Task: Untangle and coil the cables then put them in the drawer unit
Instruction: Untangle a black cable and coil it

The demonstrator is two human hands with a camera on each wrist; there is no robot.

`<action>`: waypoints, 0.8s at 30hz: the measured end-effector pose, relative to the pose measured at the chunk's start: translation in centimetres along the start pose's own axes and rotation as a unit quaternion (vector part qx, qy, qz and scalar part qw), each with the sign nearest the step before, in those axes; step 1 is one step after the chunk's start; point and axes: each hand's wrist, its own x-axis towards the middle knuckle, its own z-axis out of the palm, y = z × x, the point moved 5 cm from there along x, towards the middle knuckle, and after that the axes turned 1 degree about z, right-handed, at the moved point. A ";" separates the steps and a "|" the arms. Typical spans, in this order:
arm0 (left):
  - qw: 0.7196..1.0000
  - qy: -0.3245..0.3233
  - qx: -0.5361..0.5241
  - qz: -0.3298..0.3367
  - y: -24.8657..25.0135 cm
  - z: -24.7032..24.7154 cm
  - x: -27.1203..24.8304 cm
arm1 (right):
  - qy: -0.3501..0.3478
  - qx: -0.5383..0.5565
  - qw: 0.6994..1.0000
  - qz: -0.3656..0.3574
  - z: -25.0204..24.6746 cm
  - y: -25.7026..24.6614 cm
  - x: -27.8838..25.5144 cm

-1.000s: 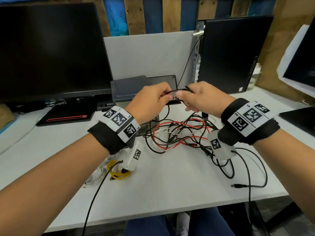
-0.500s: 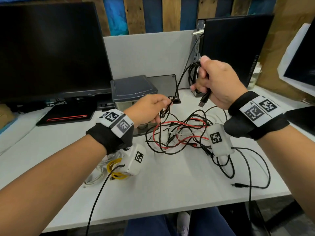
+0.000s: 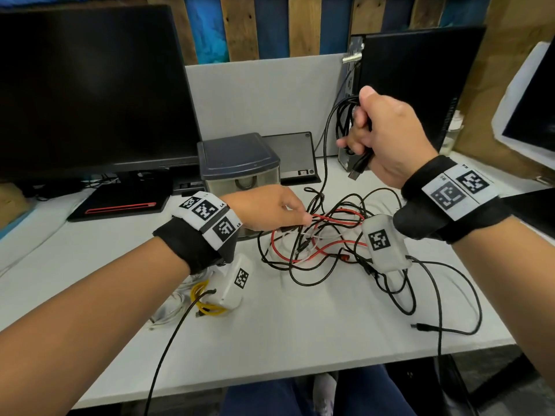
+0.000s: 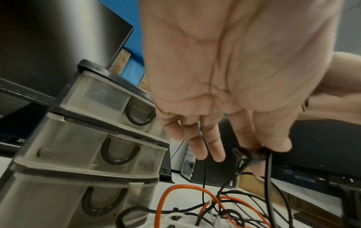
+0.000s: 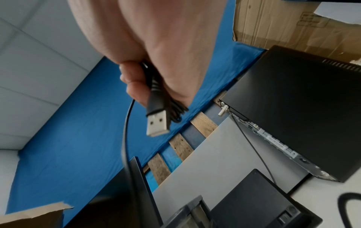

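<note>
My right hand (image 3: pixel 365 130) is raised above the desk and grips several loops of a black USB cable (image 3: pixel 342 121). Its plug (image 5: pixel 157 123) hangs below the fist. From the loops the cable runs down into a tangle of black, red and white cables (image 3: pixel 324 244) on the white desk (image 3: pixel 300 340). My left hand (image 3: pixel 301 216) is low at the tangle's left edge. In the left wrist view its thumb and forefinger pinch a black cable strand (image 4: pixel 268 177). The grey drawer unit (image 3: pixel 240 163) stands just behind that hand with all its drawers (image 4: pixel 93 138) shut.
A yellow coil (image 3: pixel 204 298) and a white cable (image 3: pixel 171 310) lie under my left wrist. A monitor (image 3: pixel 90 91) stands at the back left and a black PC tower (image 3: pixel 420 85) at the back right. A loose black plug (image 3: pixel 420 327) lies near the front edge.
My right hand has risen up and to the right with the cable loops. My left hand has let go near it and dropped to the tangle.
</note>
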 end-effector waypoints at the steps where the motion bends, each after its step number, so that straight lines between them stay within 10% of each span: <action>1: 1.000 0.001 0.003 -0.004 -0.1 0.1 0.1 | 0.003 0.000 1.000 -0.007 -0.1 -0.3 0.0; 18: 0.985 0.006 -0.002 -0.175 -3.5 1.7 0.2 | 0.018 0.027 0.999 -0.040 -0.1 -1.4 0.3; 20: 0.984 0.045 0.026 -0.168 -3.3 0.9 0.2 | 0.002 0.006 1.000 -0.028 0.0 -1.0 0.3; 24: 0.938 0.230 -0.252 -0.056 -0.9 -1.6 -0.4 | -0.018 -0.033 0.999 0.011 0.7 0.7 -0.2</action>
